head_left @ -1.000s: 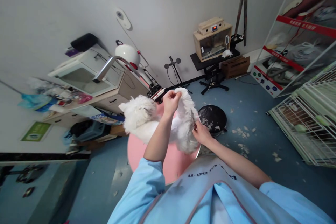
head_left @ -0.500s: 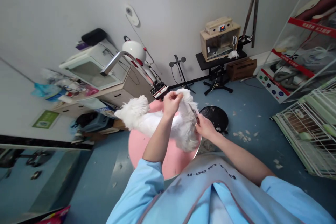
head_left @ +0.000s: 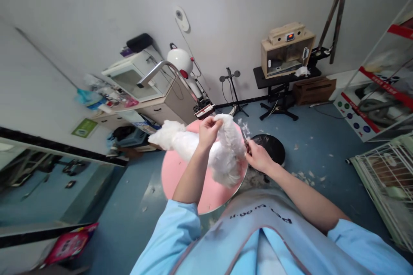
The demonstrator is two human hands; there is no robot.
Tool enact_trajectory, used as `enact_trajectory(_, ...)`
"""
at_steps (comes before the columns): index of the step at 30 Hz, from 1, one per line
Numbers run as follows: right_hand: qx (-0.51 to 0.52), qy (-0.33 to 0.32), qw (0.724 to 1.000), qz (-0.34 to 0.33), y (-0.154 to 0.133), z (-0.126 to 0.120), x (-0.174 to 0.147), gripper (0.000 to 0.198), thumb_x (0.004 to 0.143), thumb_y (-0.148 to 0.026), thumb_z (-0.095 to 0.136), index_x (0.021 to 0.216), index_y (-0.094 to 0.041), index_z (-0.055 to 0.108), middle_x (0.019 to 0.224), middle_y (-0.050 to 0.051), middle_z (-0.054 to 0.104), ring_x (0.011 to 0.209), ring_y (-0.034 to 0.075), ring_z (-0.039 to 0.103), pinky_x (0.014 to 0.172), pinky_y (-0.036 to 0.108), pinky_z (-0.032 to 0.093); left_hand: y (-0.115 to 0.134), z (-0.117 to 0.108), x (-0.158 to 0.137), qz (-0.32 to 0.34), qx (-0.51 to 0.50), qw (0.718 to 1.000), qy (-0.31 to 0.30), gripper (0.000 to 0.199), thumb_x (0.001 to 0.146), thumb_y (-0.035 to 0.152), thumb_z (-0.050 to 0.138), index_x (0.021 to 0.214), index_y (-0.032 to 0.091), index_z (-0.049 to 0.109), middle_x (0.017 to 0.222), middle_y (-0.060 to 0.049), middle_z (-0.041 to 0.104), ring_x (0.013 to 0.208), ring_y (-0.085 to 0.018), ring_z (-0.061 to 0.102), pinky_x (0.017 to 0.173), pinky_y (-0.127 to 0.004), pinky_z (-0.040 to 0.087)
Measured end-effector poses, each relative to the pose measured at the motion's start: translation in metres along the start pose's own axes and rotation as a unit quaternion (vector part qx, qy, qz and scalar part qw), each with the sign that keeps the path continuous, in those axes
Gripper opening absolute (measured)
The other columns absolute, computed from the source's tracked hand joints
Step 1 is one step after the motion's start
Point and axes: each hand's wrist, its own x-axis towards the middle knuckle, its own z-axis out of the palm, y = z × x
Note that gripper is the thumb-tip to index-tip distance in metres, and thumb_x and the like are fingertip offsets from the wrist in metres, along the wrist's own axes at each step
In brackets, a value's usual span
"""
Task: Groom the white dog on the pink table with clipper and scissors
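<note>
A fluffy white dog (head_left: 187, 144) is on a round pink grooming table (head_left: 180, 180). With its fingers pinched, my left hand (head_left: 209, 132) holds up what looks like the dog's tail (head_left: 227, 126). My right hand (head_left: 258, 155) is closed around the handles of a pair of scissors (head_left: 246, 142), just right of the tail. Their blades point up and away from me. Beside the blades hangs a loose tuft of white fur (head_left: 244, 127). My left forearm hides part of the dog's back.
A black round stool (head_left: 272, 148) stands right of the table, with fur clippings (head_left: 305, 176) on the floor. Behind the table rises a metal grooming arm (head_left: 161, 65) and a white dryer (head_left: 180, 61). A wire cage (head_left: 387, 176) is at right. A cabinet (head_left: 171, 103) stands at left.
My view has turned, so the room appears shifted to the right. The scissors have moved slightly away from the tail, and a tuft of fur now hangs loose by the blades.
</note>
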Motion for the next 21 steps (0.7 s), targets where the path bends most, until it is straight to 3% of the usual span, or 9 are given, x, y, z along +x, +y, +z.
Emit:
enact_trajectory(4,0.048,-0.109,0.992,-0.041,0.051,0.04,-0.023,0.015,0.082,-0.013,0.054,0.095,-0.02,0.05,0.092,0.006,0.065,0.084,0.02,0.062,0.074,0.028,0.044,0.01,-0.011,-0.015,0.0,0.002,1.0,0.022,0.033,0.057,0.039,0.083,0.063,0.015,0.061,0.059,0.002,0.059,0.055,-0.008,0.05,0.055,-0.021,0.042)
enact_trajectory(6,0.04,-0.148,0.987,-0.046,0.062,0.058,-0.023,0.011,0.084,-0.016,0.054,0.094,-0.019,0.051,0.09,0.006,0.064,0.083,0.02,0.061,0.075,0.03,0.045,0.014,-0.015,-0.021,0.0,0.001,1.0,0.03,0.033,0.056,0.039,0.084,0.064,0.016,0.062,0.059,0.002,0.059,0.055,-0.008,0.051,0.057,-0.021,0.043)
enact_trajectory(8,0.035,-0.145,0.986,-0.071,0.058,0.064,-0.01,0.023,0.08,-0.026,0.064,0.099,-0.017,0.053,0.099,0.009,0.065,0.09,0.023,0.061,0.081,0.034,0.047,0.016,-0.019,-0.025,0.0,-0.002,0.999,0.037,0.034,0.056,0.039,0.085,0.063,0.016,0.061,0.058,0.002,0.059,0.054,-0.009,0.052,0.057,-0.021,0.044)
enact_trajectory(11,0.031,-0.115,0.983,-0.141,0.042,0.055,0.019,0.051,0.07,-0.031,0.075,0.113,-0.014,0.055,0.119,0.015,0.061,0.109,0.029,0.058,0.094,0.039,0.046,0.015,-0.025,-0.029,0.001,-0.003,0.998,0.055,0.034,0.056,0.039,0.085,0.063,0.016,0.061,0.058,0.002,0.06,0.054,-0.009,0.053,0.056,-0.022,0.045)
enact_trajectory(14,0.005,-0.116,0.981,-0.153,0.039,0.039,0.037,0.034,0.081,-0.016,0.057,0.115,-0.014,0.058,0.119,0.014,0.063,0.112,0.027,0.058,0.097,0.038,0.045,0.013,-0.031,-0.032,-0.001,0.002,0.997,0.079,0.03,0.057,0.037,0.083,0.065,0.016,0.063,0.058,0.002,0.061,0.054,-0.01,0.054,0.055,-0.021,0.044)
enact_trajectory(17,-0.029,-0.146,0.98,-0.131,0.049,0.032,0.03,0.03,0.084,-0.007,0.045,0.108,-0.015,0.061,0.106,0.011,0.067,0.101,0.025,0.063,0.09,0.036,0.047,0.01,-0.038,-0.036,-0.001,0.005,0.995,0.095,0.027,0.058,0.035,0.082,0.066,0.016,0.065,0.058,0.002,0.061,0.053,-0.009,0.054,0.055,-0.021,0.044)
enact_trajectory(21,-0.042,-0.149,0.975,-0.159,0.043,0.028,0.022,0.032,0.08,-0.023,0.062,0.111,-0.014,0.059,0.108,0.013,0.065,0.1,0.029,0.061,0.088,0.039,0.048,0.009,-0.044,-0.04,0.008,0.014,0.994,0.106,0.025,0.058,0.035,0.081,0.066,0.016,0.066,0.059,0.001,0.062,0.054,-0.01,0.055,0.056,-0.022,0.045)
